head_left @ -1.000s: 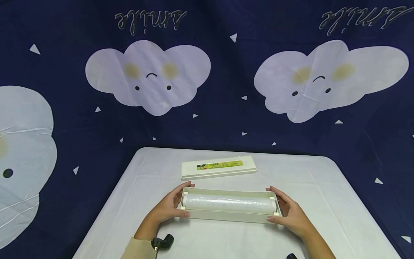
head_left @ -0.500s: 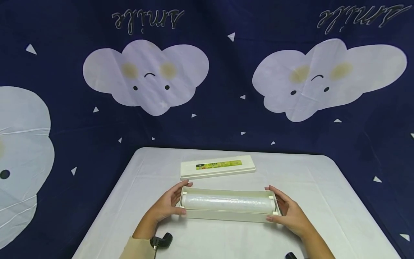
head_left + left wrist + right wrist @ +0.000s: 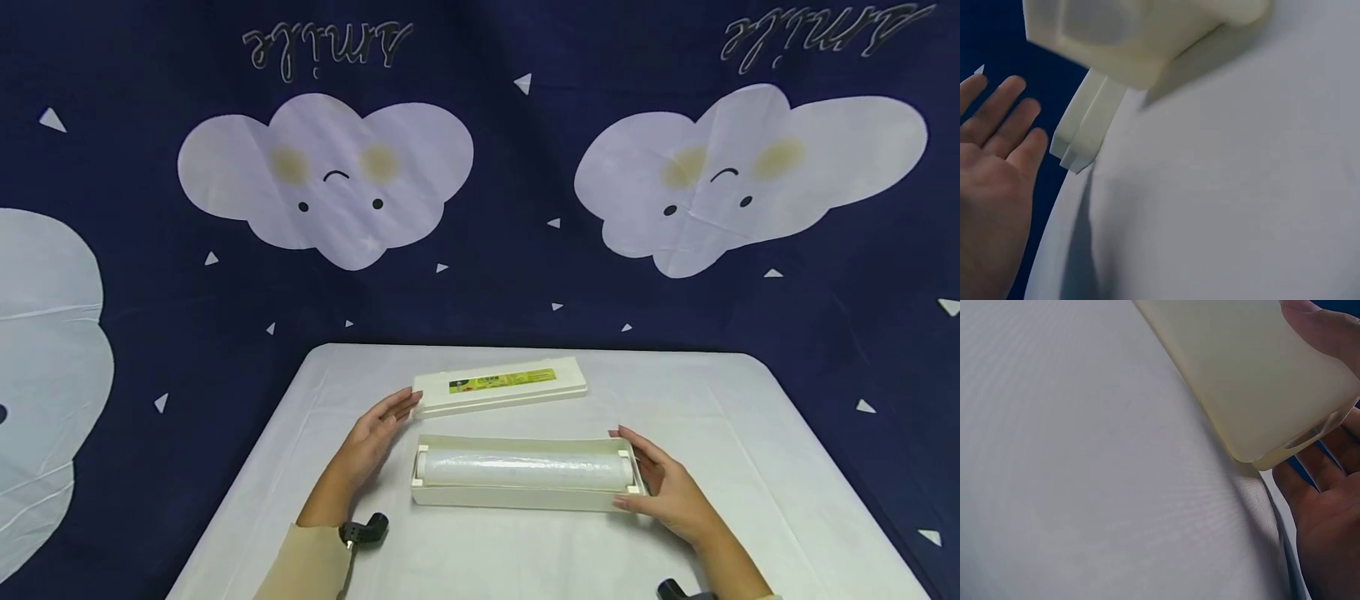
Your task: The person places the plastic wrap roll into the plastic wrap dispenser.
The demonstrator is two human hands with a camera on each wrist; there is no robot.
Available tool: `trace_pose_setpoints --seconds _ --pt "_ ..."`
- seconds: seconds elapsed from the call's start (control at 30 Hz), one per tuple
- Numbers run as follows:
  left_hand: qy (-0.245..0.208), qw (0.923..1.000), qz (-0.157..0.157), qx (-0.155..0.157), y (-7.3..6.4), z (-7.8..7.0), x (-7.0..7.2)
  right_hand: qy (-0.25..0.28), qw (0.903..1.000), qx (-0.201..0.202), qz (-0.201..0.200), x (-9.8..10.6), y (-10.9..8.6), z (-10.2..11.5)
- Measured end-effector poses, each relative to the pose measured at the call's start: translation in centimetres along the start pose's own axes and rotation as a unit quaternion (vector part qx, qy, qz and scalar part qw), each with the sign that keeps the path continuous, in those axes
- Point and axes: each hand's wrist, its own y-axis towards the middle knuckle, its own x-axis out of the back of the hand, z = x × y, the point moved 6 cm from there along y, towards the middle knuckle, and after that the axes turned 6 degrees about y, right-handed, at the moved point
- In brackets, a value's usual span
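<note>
A: Item one, left hand?
B: Left hand (image 3: 369,442): holds nothing. Fingers extended, loosely parted, tips just beside the left end of the lid (image 3: 502,396). Contact: cannot tell.

A: Item two, right hand?
B: Right hand (image 3: 667,487): grips the right end of the box (image 3: 517,498), thumb on its near wall, fingers behind the end.

A: Box, particulars?
B: One, long, off-white, uncovered; set lengthwise across the near part of the white table (image 3: 480,554), between the hands. Contents: one roll (image 3: 525,469) of what looks like clear film, lying along the box, touched by neither hand.

A: Lid, particulars?
B: One, flat, off-white, with yellow-green label (image 3: 502,381) facing up. On the table behind the box, apart from it, slightly slanted, right end farther off.

A: Step in hand?
B: By judgement: right hand steadies the box while left attends to the lid.

A: Next move calls for?
B: Judged: a thumb-and-finger hold on the lid's left end, box kept firm by the right hand. Being long, the lid may swing if raised by one end; a second hand would help.

A: Outer items?
B: Beige sleeve (image 3: 303,562); black device (image 3: 365,531) at the left wrist; dark blue backdrop (image 3: 510,275) with inverted clouds.
</note>
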Motion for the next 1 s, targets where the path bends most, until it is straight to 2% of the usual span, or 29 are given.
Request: trace_pose_setpoints --seconds 0.13,0.27,0.4,0.57,0.7,0.8,1.0 --pt "0.054 0.9974 -0.039 0.029 1.7 0.1 1.2 -0.002 1.0000 -0.007 -0.004 0.2 -0.1 -0.1" --pt "0.110 0.9900 -0.063 0.063 3.6 0.8 2.4 -0.006 0.9999 -0.005 -0.007 0.4 -0.1 0.0" --pt "0.141 0.9833 -0.066 0.094 5.2 1.6 3.4 -0.002 1.0000 -0.005 -0.008 0.2 -0.1 0.1" --pt "0.179 0.9718 -0.064 0.139 6.0 2.7 4.2 -0.007 1.0000 -0.002 0.000 -0.1 0.1 -0.1" --pt "0.208 0.9610 -0.064 0.170 6.6 3.6 4.1 -0.008 0.9999 -0.005 -0.005 -0.1 0.1 -0.2" --pt "0.230 0.9542 -0.050 0.185 7.1 4.4 3.5 -0.003 0.9999 -0.006 -0.010 0.1 0.0 -0.1" --pt "0.251 0.9456 -0.033 0.205 7.1 5.7 2.8 0.006 1.0000 0.001 -0.001 0.1 -0.2 0.1"
